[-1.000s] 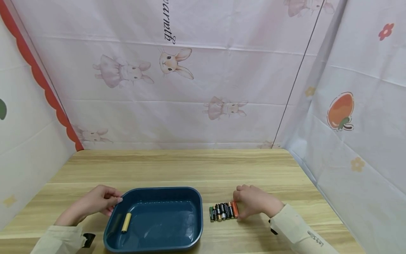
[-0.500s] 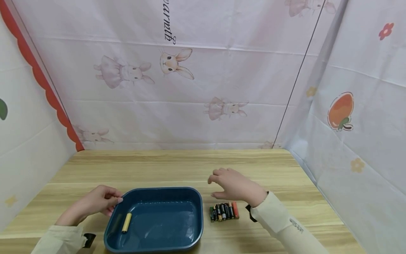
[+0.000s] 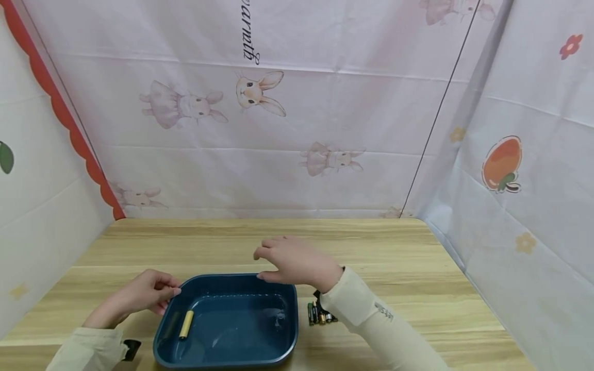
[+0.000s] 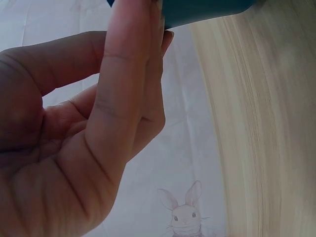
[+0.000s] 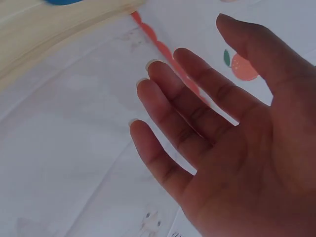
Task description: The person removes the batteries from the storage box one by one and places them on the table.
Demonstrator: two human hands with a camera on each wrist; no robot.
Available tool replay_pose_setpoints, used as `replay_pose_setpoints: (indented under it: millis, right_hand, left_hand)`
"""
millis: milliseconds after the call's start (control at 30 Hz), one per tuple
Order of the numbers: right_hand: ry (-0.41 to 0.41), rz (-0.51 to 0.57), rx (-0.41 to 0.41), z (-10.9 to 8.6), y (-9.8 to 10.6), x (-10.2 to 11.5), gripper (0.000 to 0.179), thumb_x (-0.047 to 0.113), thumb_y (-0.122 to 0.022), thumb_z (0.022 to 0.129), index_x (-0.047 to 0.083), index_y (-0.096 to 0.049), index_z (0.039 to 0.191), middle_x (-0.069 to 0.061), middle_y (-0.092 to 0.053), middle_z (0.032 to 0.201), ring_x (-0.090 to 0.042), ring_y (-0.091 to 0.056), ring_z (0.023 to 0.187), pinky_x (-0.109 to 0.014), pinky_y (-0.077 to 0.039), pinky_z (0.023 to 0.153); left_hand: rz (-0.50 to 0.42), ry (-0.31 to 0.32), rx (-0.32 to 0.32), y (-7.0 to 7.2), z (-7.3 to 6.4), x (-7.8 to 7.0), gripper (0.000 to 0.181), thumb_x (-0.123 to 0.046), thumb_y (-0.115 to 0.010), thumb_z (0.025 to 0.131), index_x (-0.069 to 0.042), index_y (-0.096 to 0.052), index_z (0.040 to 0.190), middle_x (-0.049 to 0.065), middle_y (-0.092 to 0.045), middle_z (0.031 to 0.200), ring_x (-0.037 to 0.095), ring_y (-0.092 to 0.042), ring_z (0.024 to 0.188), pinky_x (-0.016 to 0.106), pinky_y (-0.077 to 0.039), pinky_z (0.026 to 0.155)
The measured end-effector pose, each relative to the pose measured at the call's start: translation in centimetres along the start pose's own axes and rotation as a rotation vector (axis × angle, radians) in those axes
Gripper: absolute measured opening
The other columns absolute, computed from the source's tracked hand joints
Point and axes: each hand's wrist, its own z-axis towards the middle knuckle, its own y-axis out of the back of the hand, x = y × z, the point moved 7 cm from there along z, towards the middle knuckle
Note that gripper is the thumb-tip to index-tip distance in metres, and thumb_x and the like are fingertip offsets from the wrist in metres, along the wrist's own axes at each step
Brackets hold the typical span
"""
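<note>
A dark blue rectangular tray point(image 3: 241, 330) stands on the wooden table, and one yellow battery point(image 3: 186, 324) lies in its left part. At the tray's far left corner my left hand point(image 3: 146, 294) pinches the rim; the left wrist view has the fingers point(image 4: 123, 64) up against the blue wall. Above the tray's far right corner hovers my right hand point(image 3: 297, 262), holding nothing. Its fingers are spread and slightly bent in the right wrist view, palm point(image 5: 242, 168) bare. Right of the tray lies a row of several batteries point(image 3: 320, 313), partly hidden by the right cuff.
The wooden table point(image 3: 371, 242) runs back to a printed cloth wall point(image 3: 287, 190). Further cloth walls close off the left and right sides. The right sleeve point(image 3: 371, 309) stretches over the table on the right.
My right hand has left the red end of the battery row and moved left, over to the tray's far right corner. The left hand and the tray have stayed in place.
</note>
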Motion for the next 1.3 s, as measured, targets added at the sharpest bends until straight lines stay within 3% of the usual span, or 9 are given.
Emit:
replay_pose_setpoints:
  millis: [433,733,967,1133,1300]
  right_hand:
    - [0.078,0.002,0.095,5.3,0.6,4.6,0.039,0.044,-0.056,0.095,0.024,-0.058,0.129,0.008,-0.059,0.123,-0.009,-0.055,0.112,-0.025,-0.040,0.102]
    - [0.111,-0.096,0.182,8.2,-1.7,7.6,0.040,0.050,-0.056,0.094,0.030,-0.058,0.128,0.015,-0.058,0.115,-0.003,-0.055,0.102,-0.023,-0.044,0.094]
    - [0.115,-0.091,0.251,9.9,-3.5,9.1,0.039,0.051,-0.057,0.092,0.034,-0.059,0.126,0.018,-0.058,0.115,0.000,-0.056,0.099,-0.021,-0.044,0.093]
    - [0.101,-0.059,0.290,10.7,-5.4,10.0,0.029,0.051,-0.060,0.091,0.034,-0.065,0.113,0.021,-0.059,0.106,0.003,-0.055,0.089,-0.020,-0.045,0.087]
    - [0.087,-0.058,0.323,11.2,-7.2,10.8,0.021,0.051,-0.062,0.089,0.030,-0.063,0.088,0.018,-0.056,0.082,0.000,-0.051,0.074,-0.020,-0.042,0.079]
  left_hand:
    - [-0.010,0.011,-0.003,0.0,-0.2,-0.1,0.021,-0.004,-0.053,0.097,0.010,-0.063,0.108,0.006,-0.062,0.075,0.017,-0.061,0.063,0.032,-0.058,0.058]
    - [-0.018,0.004,0.007,-0.1,-0.4,-0.1,0.021,-0.003,-0.052,0.098,0.012,-0.062,0.109,0.006,-0.063,0.075,0.019,-0.062,0.064,0.034,-0.058,0.058]
    - [-0.040,-0.030,0.031,-0.1,-0.5,-0.3,0.022,-0.003,-0.052,0.097,0.013,-0.061,0.108,0.006,-0.062,0.074,0.018,-0.061,0.064,0.032,-0.057,0.057]
    - [-0.041,-0.043,0.038,-0.2,-0.4,-0.3,0.021,-0.003,-0.051,0.097,0.012,-0.062,0.108,0.006,-0.063,0.074,0.018,-0.062,0.064,0.032,-0.057,0.057]
    - [-0.042,-0.027,0.034,-0.4,-0.5,-0.3,0.020,-0.001,-0.050,0.097,0.011,-0.063,0.106,0.007,-0.064,0.075,0.019,-0.062,0.065,0.034,-0.057,0.057]
